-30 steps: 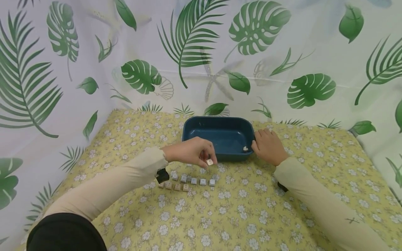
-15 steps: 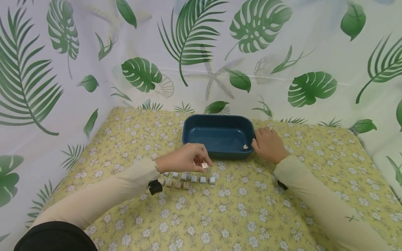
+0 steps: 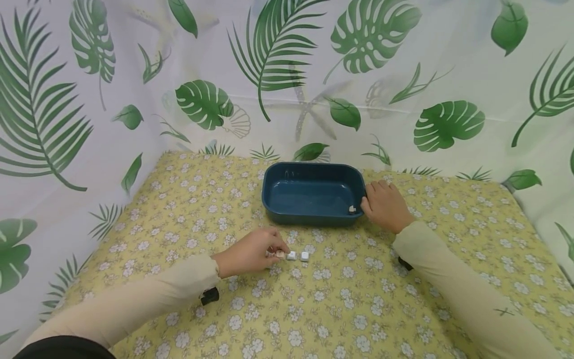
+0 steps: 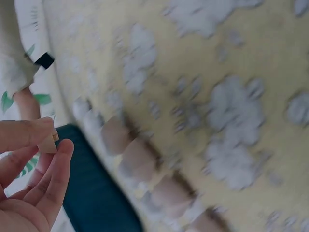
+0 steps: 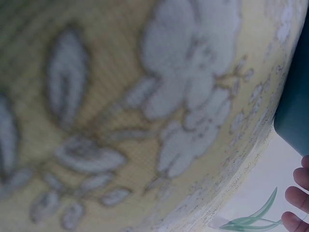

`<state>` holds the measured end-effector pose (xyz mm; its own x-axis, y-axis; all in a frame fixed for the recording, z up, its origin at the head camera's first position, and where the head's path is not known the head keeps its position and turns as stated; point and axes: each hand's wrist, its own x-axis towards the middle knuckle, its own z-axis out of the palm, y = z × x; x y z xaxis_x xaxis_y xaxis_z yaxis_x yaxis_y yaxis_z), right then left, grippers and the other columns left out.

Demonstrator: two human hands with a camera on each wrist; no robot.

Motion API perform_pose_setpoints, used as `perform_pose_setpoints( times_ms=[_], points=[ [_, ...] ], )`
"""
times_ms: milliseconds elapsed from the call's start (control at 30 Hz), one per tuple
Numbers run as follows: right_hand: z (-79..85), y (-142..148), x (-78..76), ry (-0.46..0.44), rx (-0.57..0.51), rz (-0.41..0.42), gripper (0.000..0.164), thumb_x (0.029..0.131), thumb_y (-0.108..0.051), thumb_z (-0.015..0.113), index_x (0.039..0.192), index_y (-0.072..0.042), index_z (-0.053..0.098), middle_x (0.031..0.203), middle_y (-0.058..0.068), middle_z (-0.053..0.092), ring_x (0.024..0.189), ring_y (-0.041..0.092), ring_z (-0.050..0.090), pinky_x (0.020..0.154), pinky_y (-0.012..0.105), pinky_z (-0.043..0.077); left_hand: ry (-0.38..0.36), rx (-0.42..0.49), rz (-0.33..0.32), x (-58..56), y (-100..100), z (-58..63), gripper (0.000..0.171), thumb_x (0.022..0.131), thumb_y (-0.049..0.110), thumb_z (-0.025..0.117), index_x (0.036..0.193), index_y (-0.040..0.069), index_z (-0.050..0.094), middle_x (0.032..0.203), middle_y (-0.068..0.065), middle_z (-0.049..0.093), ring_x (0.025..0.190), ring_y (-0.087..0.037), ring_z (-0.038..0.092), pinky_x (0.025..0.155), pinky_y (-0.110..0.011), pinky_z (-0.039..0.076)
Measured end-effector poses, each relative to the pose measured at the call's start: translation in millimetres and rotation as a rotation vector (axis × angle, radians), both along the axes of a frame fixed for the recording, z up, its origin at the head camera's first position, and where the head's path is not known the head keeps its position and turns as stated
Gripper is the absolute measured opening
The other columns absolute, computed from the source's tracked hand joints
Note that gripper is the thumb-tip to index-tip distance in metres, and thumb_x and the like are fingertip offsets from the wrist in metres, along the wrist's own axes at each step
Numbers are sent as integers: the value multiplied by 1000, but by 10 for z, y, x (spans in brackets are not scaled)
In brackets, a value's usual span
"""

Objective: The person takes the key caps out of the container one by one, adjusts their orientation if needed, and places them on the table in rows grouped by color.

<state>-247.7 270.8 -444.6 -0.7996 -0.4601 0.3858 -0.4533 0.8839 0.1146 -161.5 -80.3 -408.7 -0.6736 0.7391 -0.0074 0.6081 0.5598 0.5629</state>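
My left hand [image 3: 251,253] pinches a beige keycap [image 4: 47,145] between thumb and fingertips, low over the cloth. Close to its fingertips in the head view are two white keycaps [image 3: 298,256]. The left wrist view shows a row of beige keycaps [image 4: 139,159] beside a row of white keycaps [image 4: 82,107], which the hand mostly hides in the head view. At the right end of a dark blue plastic tub [image 3: 309,219], my right hand [image 3: 386,205] holds the rim, thumb on the near side. One small whitish keycap [image 3: 352,209] lies in the tub's right front corner.
Yellow floral cloth [image 3: 350,309] covers the table. A white curtain with green leaf prints [image 3: 314,75] rises behind it and at both sides. The tub stands toward the back, beyond the keycap rows.
My left hand has moved left and toward me with the beige keycap, from beside the tub down to the keycap rows. The right hand stays at the tub.
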Motion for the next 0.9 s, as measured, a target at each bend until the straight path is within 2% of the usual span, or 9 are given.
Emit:
perform_pose_setpoints(
  times_ms=[300, 633, 900],
  points=[
    [13, 9, 4, 8, -10, 6, 21, 91, -15, 47, 86, 4, 53, 82, 19, 56, 76, 34, 53, 66, 47, 42, 126, -93, 22, 93, 41, -192, 17, 81, 15, 74, 98, 15, 73, 96, 4, 70, 85, -8, 62, 76, -23, 52],
    [15, -1, -1, 5, 3, -5, 24, 92, -16, 46, 91, 6, 55, 87, 21, 59, 80, 36, 55, 70, 49, 45, 177, -130, 47, 77, 50, -236, 22, 76, 18, 78, 97, 18, 74, 95, 6, 69, 84, -8, 61, 77, -26, 52],
    [17, -6, 3, 2, -2, -1, 24, 92, -16, 46, 90, 6, 55, 85, 21, 58, 79, 36, 55, 69, 49, 45, 173, -129, 47, 47, 48, -265, 19, 77, 17, 78, 96, 20, 74, 90, 7, 68, 81, -7, 60, 74, -24, 51]
  ],
)
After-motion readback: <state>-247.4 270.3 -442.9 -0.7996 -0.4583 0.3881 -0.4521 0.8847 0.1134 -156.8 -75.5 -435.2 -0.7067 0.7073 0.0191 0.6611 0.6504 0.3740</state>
